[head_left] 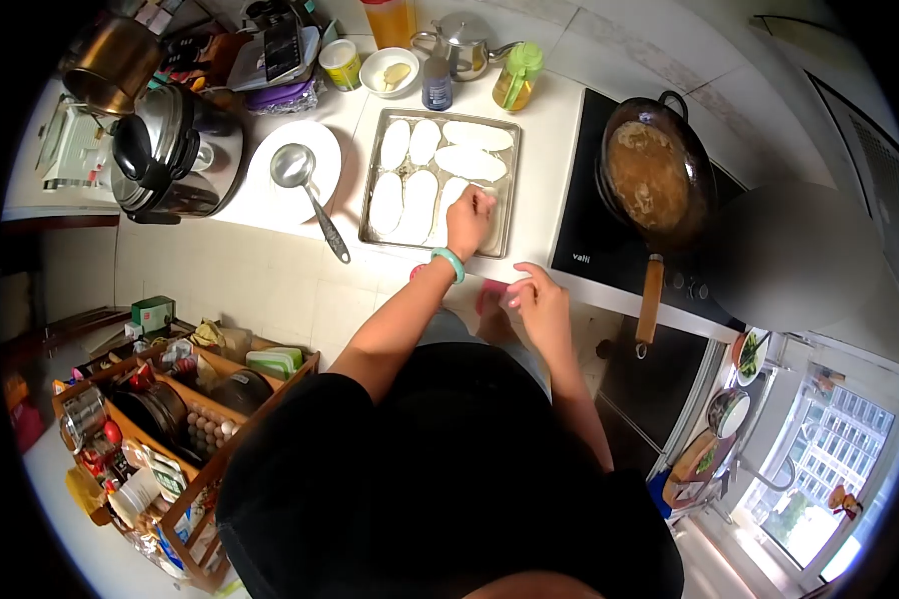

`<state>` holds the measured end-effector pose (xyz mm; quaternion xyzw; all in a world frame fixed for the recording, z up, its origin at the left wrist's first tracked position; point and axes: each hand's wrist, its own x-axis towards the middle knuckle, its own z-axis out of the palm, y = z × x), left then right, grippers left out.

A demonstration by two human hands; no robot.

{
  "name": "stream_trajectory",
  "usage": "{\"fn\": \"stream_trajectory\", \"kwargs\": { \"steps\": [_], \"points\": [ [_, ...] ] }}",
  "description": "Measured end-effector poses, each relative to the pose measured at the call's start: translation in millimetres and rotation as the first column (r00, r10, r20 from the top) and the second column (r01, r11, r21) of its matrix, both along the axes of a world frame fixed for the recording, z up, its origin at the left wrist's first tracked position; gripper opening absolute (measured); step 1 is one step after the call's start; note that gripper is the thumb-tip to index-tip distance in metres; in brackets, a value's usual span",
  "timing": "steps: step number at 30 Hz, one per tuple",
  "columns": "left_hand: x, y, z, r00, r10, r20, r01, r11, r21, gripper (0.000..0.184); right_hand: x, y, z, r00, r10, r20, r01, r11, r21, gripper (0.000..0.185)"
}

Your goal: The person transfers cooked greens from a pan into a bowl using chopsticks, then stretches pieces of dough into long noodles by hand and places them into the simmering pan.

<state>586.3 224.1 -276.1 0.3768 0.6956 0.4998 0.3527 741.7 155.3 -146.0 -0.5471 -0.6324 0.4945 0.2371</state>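
Observation:
A metal tray [367, 222] on the counter bears several pale, flat oval slices [421, 200] laid in two rows. Over the tray's lower right corner is my left hand [469, 218], its fingers pinched together above a slice; anything between them is too small to make out. A green bangle circles that wrist. My right hand [541, 304] hovers just off the counter's front edge, right of the tray, fingers loosely bent and apart, holding nothing.
On the black cooktop [581, 215] at right sits a wok [704, 160] of brown liquid, its wooden handle [650, 299] pointing towards me. A ladle [322, 215] rests on a white plate [265, 165] at left. Behind the tray stand a bottle [437, 85], a kettle [464, 50] and a green-topped jar [518, 78].

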Motion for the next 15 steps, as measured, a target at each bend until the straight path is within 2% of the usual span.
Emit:
{"fn": "stream_trajectory", "kwargs": {
  "steps": [2,4,5,7,9,10,12,14,15],
  "points": [
    [-15.2,2.2,6.7,0.996,0.048,0.079,-0.053,0.997,0.054,0.014,-3.6,13.6,-16.7,0.986,0.014,0.163,-0.02,0.999,0.032,0.027],
    [-32.7,5.3,16.4,0.984,0.124,0.131,-0.144,0.978,0.154,0.012,-11.2,30.9,-21.3,0.977,0.039,0.208,-0.042,0.999,0.011,0.027],
    [-42.2,4.5,24.9,0.981,0.152,0.118,-0.168,0.975,0.145,0.012,-14.6,39.8,-24.9,0.963,0.057,0.263,-0.064,0.998,0.019,0.027],
    [-65.8,3.0,44.9,0.978,0.207,0.025,-0.209,0.964,0.167,0.011,-22.2,60.7,-36.5,0.945,0.081,0.318,-0.094,0.995,0.025,0.027],
    [-84.5,1.0,50.5,0.963,0.261,-0.07,-0.25,0.959,0.136,0.014,-27.7,82.4,-52.5,0.842,0.075,0.535,-0.211,0.957,0.197,0.024],
    [-93.2,0.2,48.6,0.953,0.271,-0.134,-0.256,0.959,0.12,0.014,-33.0,92.5,-58.2,0.84,0.081,0.537,-0.217,0.956,0.195,0.024],
    [-100.0,-4.8,44.1,0.945,0.266,-0.188,-0.25,0.963,0.105,0.015,-44.4,110.8,-69.6,0.837,0.078,0.541,-0.298,0.895,0.332,0.027],
    [-99.8,-12.5,35.7,0.947,0.01,-0.322,-0.014,1.0,-0.01,0.013,-52.4,127.1,-100.3,0.857,0.142,0.496,-0.354,0.861,0.365,0.026],
    [-94.1,-16.8,38.0,0.949,-0.071,-0.306,0.053,0.996,-0.064,0.012,-55.9,132.6,-113.5,0.87,0.202,0.449,-0.399,0.824,0.402,0.025]
  ]
}}
